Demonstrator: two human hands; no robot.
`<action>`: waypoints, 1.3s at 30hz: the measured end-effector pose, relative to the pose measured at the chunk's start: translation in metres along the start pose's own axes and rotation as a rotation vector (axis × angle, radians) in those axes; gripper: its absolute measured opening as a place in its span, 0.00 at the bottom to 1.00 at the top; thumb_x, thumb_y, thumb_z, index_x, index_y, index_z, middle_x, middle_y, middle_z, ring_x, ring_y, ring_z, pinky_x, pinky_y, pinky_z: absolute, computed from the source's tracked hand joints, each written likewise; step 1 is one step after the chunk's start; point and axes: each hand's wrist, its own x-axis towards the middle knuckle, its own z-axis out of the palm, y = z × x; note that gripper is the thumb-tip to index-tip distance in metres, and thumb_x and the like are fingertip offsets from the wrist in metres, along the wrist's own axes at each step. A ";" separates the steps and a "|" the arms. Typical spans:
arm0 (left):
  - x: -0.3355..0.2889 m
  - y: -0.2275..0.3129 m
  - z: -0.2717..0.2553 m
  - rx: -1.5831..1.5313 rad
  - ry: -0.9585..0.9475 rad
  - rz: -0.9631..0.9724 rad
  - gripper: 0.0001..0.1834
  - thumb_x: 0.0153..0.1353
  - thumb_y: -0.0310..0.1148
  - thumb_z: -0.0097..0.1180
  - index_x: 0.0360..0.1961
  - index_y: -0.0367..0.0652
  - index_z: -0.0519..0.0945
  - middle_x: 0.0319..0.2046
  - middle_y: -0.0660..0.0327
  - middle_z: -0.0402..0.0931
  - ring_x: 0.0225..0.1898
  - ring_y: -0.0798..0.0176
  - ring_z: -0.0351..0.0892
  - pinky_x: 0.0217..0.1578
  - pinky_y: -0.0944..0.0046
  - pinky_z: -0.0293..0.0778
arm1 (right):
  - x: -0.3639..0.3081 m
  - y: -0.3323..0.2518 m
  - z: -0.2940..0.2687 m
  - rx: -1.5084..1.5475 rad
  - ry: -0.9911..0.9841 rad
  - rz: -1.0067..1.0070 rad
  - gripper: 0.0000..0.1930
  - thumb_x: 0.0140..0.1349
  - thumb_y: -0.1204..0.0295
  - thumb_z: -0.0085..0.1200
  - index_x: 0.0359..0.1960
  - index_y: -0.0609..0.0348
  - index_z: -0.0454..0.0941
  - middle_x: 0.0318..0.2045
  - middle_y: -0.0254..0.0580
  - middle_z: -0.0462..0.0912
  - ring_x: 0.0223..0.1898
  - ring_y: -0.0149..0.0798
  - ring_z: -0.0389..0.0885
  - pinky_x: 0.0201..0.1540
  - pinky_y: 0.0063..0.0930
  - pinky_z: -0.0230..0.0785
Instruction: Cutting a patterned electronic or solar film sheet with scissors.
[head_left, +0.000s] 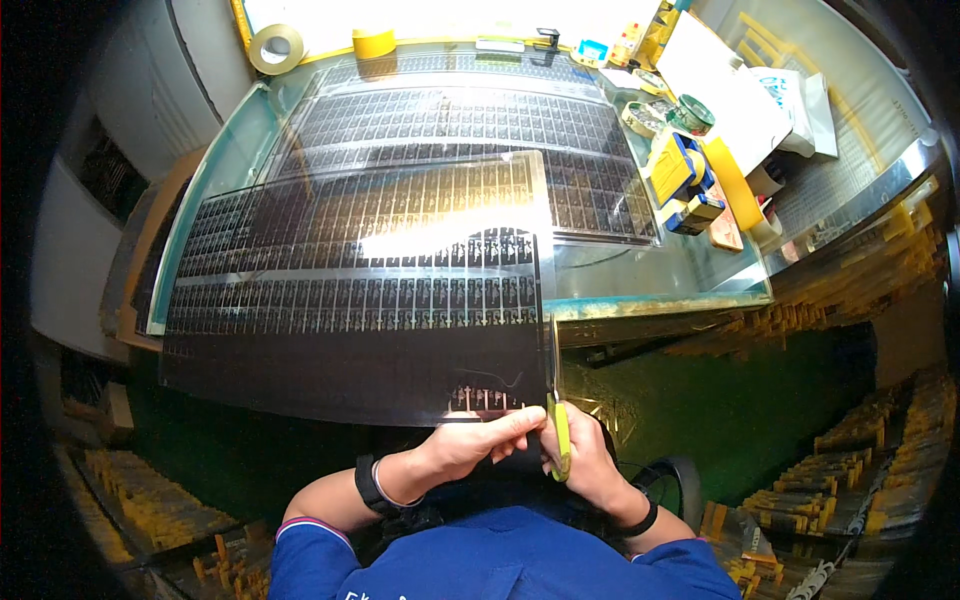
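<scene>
A large dark film sheet (350, 360), printed with rows of small repeated patterns, slants over the near edge of the glass-topped table. My left hand (475, 442) pinches its near edge close to the right corner, thumb on top. Just beside it, my right hand (590, 462) is closed around scissors (561, 440) with yellow-green handles. Their narrow blades point away from me along the sheet's right edge; whether they touch the film I cannot tell. A second patterned film (600, 150) lies flat on the glass, partly covered by the held sheet.
The light table (660, 300) has a teal rim. Tape rolls (276, 49) stand at its far edge. On the right are a yellow-and-blue tape dispenser (682, 175), a green round container (692, 114) and white papers (715, 60). Racks of yellow-tagged items (810, 490) flank me.
</scene>
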 end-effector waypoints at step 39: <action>-0.006 -0.014 0.007 0.234 -0.154 -0.103 0.16 0.56 0.47 0.53 0.26 0.45 0.78 0.17 0.70 0.70 0.17 0.77 0.65 0.16 0.76 0.61 | 0.027 0.012 -0.013 0.068 0.090 -0.246 0.06 0.58 0.76 0.41 0.23 0.60 0.64 0.16 0.30 0.64 0.17 0.23 0.63 0.18 0.20 0.59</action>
